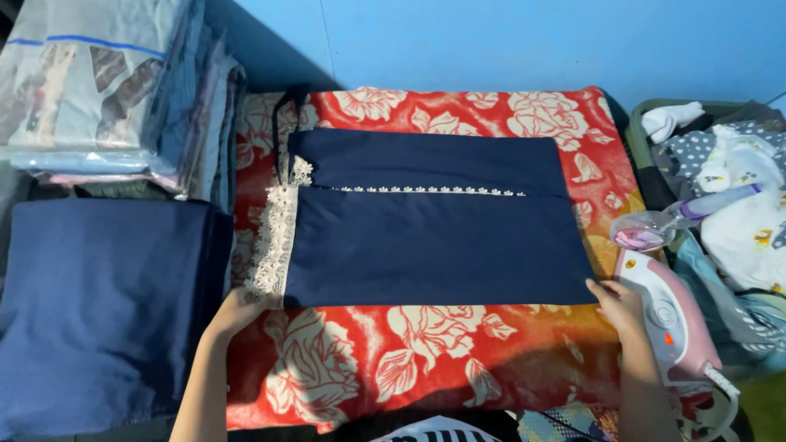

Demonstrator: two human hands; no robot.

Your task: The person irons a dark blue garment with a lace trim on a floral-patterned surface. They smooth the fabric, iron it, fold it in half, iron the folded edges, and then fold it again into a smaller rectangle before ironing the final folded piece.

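A folded navy garment (434,221) with white lace trim (274,237) along its left side lies flat on a red blanket with cream flowers (426,360). My left hand (237,309) pinches the garment's near left corner by the lace. My right hand (618,303) grips the near right corner. Both forearms reach in from the bottom of the view.
A pink and white steam iron (671,319) rests just right of my right hand. A basket of mixed laundry (720,180) stands at the right. A folded navy cloth (98,303) and stacked bagged fabrics (90,82) lie at the left. A blue wall (532,41) stands behind.
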